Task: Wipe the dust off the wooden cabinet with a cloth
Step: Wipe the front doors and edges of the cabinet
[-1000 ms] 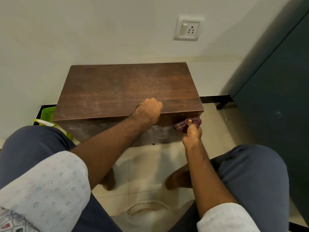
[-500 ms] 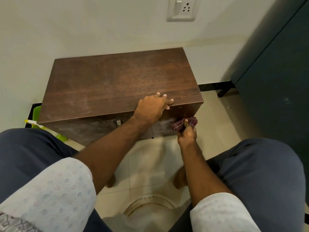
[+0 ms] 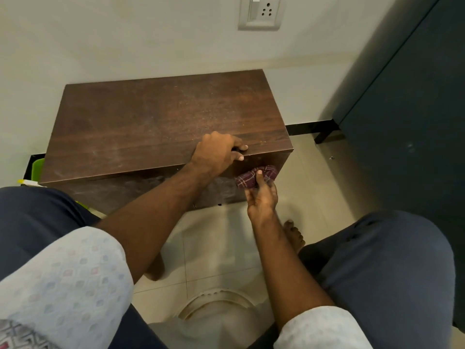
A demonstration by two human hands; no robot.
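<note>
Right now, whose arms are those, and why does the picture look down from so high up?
There is no machine here, just a person cleaning. They wear a camera on their head, so the one picture shows what they see when they look down at their own arms. The big dark blue shapes at the bottom are their knees, and a bare foot shows on the tiled floor.

The brown box against the wall is a wooden cabinet. Its top has pale dust specks on it. The left hand holds the front edge of the top. The right hand holds a bunched-up maroon checked cloth against the cabinet's front, near its right corner.

Up on the wall is a white switch and socket. A bit of something green peeks out at the cabinet's left end.
</note>
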